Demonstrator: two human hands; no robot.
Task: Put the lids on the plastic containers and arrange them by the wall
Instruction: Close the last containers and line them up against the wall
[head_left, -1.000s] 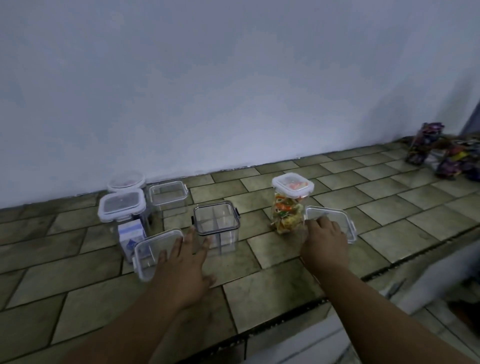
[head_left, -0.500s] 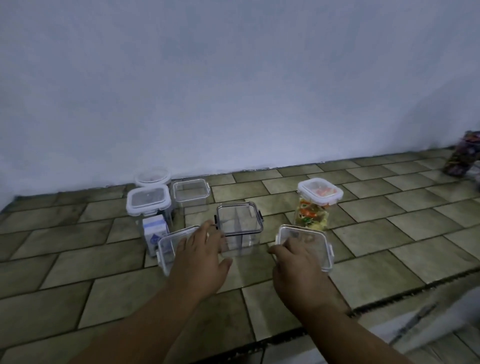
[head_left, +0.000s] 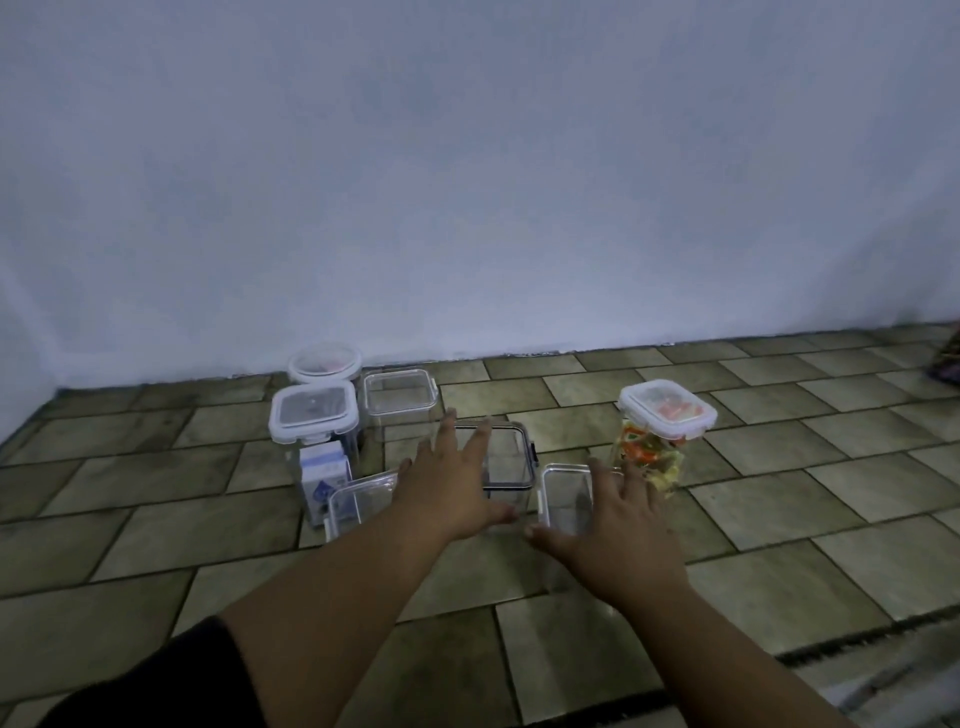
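Several clear plastic containers stand on the tiled counter. A round lidded container and a square white-lidded container sit at the back left, beside an open container. In the middle stands an open dark-rimmed container. My left hand, fingers spread straight, reaches over its left rim and covers part of a front-left clear container. My right hand spans the top of another open clear container, thumb at its near edge, fingers over its far edge. At the right stands a lidded container of colourful food.
The pale wall rises behind the counter, with bare tiles along it to the right. A small blue-and-white carton shows at the square lidded container. The counter's front edge runs at lower right. Colourful packets lie at the far right.
My right hand has brought the clear container leftward, from right of the food container to beside the dark-rimmed one. My left hand has reached forward over the dark-rimmed container. The view has shifted left.
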